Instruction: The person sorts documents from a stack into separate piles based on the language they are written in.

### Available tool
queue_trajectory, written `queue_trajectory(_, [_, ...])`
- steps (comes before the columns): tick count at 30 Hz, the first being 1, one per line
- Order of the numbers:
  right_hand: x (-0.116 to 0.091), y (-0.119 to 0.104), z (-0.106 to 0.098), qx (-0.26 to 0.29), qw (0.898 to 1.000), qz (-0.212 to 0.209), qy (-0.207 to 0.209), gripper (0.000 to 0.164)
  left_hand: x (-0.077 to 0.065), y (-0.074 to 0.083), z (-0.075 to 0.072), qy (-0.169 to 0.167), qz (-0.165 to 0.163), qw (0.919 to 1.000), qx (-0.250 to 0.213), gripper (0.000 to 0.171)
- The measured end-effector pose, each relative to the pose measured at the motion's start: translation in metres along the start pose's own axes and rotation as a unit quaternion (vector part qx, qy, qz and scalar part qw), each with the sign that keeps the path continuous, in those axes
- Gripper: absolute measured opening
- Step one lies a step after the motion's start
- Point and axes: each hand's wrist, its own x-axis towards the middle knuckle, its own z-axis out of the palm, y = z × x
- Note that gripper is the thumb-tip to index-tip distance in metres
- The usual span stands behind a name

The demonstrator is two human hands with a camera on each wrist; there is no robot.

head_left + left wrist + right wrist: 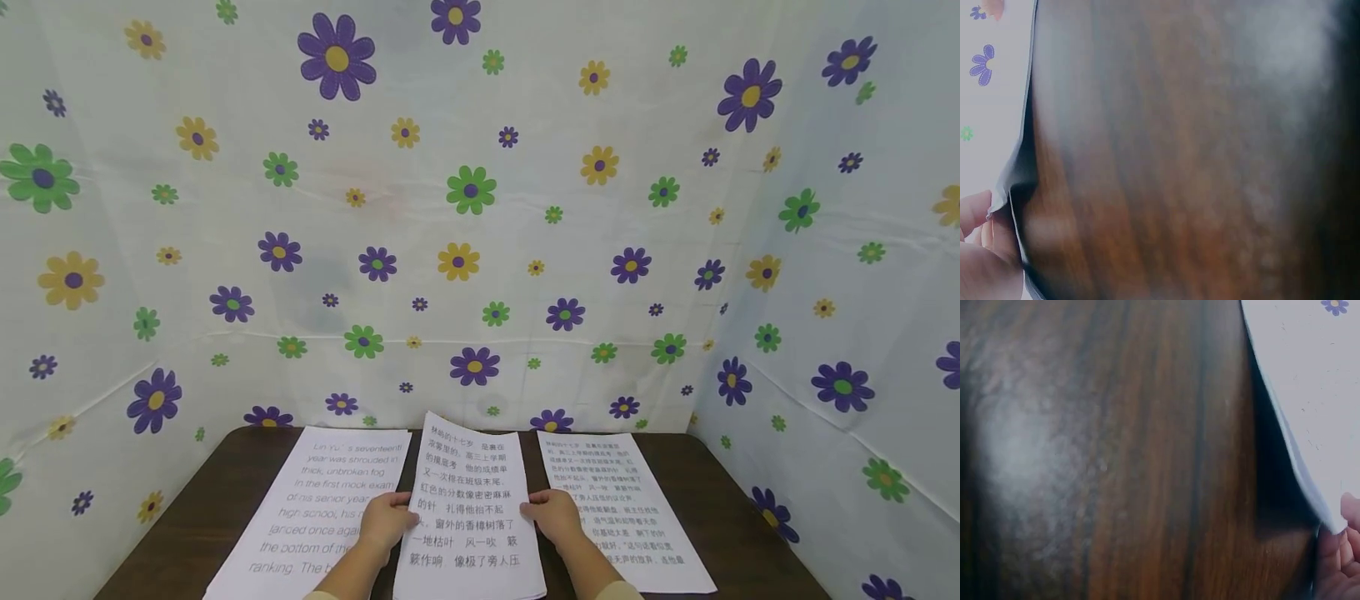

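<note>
A stack of white sheets point(468, 500) with large Chinese print is held between both hands at the middle of the table, its far end slightly raised. At its left edge my left hand point(386, 525) pinches the sheets, thumb on top. My right hand point(557, 518) grips the opposite edge the same way. The left wrist view shows the left hand point(988, 256) at a bent paper edge. In the right wrist view the fingers of the right hand point(1338, 562) hold the paper's edge point(1304, 425), which stands off the table.
English-printed sheets point(300, 508) lie to the left, partly behind the left forearm. Sheets with smaller Chinese print point(622, 508) lie to the right, partly covered by the right hand. The dark wooden table point(187, 517) is enclosed by flower-patterned cloth point(420, 208) at the back and sides.
</note>
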Motion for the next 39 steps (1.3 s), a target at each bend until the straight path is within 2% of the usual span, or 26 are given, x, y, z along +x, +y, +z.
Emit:
queue_trajectory(5, [-0.0013, -0.0024, -0.0005, -0.029, 0.999, 0.002, 0.012, 0.018, 0.0024, -0.0009, -0.0001, 0.001, -0.001, 1.0, 0.001, 0.045])
queue_trajectory(11, [-0.0016, -0.0031, 0.0003, -0.015, 1.0, 0.012, 0.023, 0.019, 0.0059, 0.0012, 0.0004, 0.009, -0.015, 0.9999, -0.001, 0.045])
queue_trajectory(22, [-0.0018, -0.0045, -0.0013, 0.018, 0.998, 0.021, 0.057, 0.025, 0.0084, 0.0022, 0.0018, 0.016, -0.013, 0.9998, 0.0, 0.046])
queue_trajectory(29, [0.0013, -0.0003, -0.0051, 0.087, 0.996, 0.015, 0.009, 0.032, 0.0059, 0.0048, 0.0013, 0.016, -0.023, 0.9995, 0.014, 0.044])
queue_trajectory(36, [0.0025, 0.0018, -0.0084, 0.173, 0.984, 0.014, -0.037, 0.046, 0.0051, 0.0028, -0.0024, 0.02, -0.021, 0.9996, 0.006, 0.038])
queue_trajectory(39, [0.0024, 0.0006, -0.0082, 0.192, 0.98, 0.016, -0.047, 0.049, 0.0058, 0.0012, -0.0048, 0.019, -0.021, 0.9996, -0.003, 0.037])
